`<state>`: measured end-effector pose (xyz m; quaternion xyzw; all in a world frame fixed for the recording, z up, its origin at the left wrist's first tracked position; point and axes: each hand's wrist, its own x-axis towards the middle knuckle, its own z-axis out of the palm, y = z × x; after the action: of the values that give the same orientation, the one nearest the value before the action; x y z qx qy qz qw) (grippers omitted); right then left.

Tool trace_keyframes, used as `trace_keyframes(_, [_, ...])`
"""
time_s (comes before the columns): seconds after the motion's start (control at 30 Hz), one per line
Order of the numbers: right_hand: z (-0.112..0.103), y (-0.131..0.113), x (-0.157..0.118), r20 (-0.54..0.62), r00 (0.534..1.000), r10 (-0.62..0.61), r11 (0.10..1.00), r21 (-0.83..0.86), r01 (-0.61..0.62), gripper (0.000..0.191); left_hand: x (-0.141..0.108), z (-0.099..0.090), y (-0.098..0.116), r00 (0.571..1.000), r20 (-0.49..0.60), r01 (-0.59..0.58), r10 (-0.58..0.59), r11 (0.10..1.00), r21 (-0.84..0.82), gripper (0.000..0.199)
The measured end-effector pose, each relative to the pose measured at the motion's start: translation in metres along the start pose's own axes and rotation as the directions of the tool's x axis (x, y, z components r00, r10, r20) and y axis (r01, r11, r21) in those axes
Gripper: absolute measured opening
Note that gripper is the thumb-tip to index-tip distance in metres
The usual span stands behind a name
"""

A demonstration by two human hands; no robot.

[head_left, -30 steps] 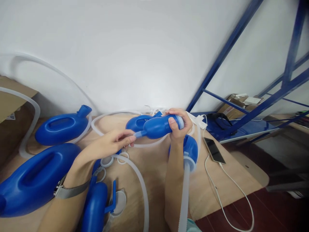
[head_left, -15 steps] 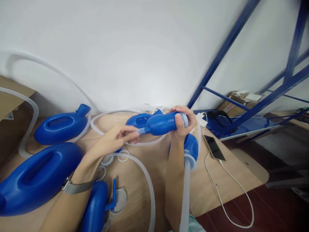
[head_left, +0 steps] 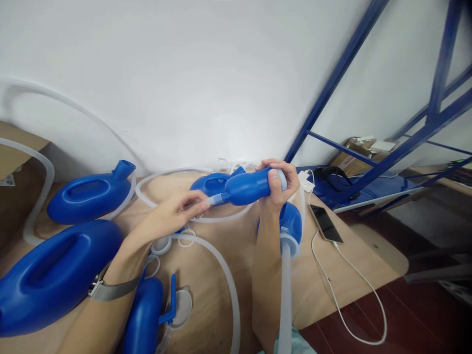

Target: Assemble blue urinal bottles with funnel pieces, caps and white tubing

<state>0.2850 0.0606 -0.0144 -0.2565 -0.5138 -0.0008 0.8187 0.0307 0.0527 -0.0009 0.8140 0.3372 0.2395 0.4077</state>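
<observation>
My right hand (head_left: 279, 186) is wrapped round the whitish-rimmed end of a blue rounded part (head_left: 247, 187), held level above the table. At its left tip a clear tube piece (head_left: 218, 198) is fitted, and my left hand (head_left: 190, 205) pinches the tube's far end. Behind them lies a blue bottle (head_left: 210, 183), partly hidden. Under my right forearm, another blue piece (head_left: 292, 219) with a white collar joins a ribbed pale hose (head_left: 285, 295).
Two blue bottles (head_left: 90, 197) (head_left: 62, 275) lie at left, near a cardboard box (head_left: 22, 147). White rings (head_left: 187, 238), a blue handled container (head_left: 145, 314) and a clear lid (head_left: 182, 309) sit in front. A charging phone (head_left: 326, 223) lies right, beside a blue metal frame (head_left: 339, 64).
My left fingers have shifted slightly left along the clear tube, showing more of it. The whole view has moved a little; my right hand keeps its hold.
</observation>
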Motion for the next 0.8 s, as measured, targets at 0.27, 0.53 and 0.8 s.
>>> trace_keyframes(0.27, [-0.002, -0.002, 0.001, 0.067, 0.997, -0.044, 0.998, 0.047, 0.041, 0.014, -0.004, 0.010, 0.011, 0.993, -0.055, -0.096, 0.105, 0.983, 0.154, 0.039])
trace_keyframes(0.53, [-0.001, 0.000, -0.001, 0.035, 0.999, -0.019, 0.999, 0.044, 0.017, 0.016, 0.000, 0.024, 0.015, 0.981, -0.128, -0.120, 0.145, 0.975, 0.188, 0.041])
trace_keyframes(0.8, [0.005, -0.013, -0.004, 0.070, 0.994, -0.088, 0.996, 0.021, 0.087, 0.015, -0.003, 0.021, 0.018, 0.985, -0.105, -0.117, 0.136, 0.978, 0.174, 0.042])
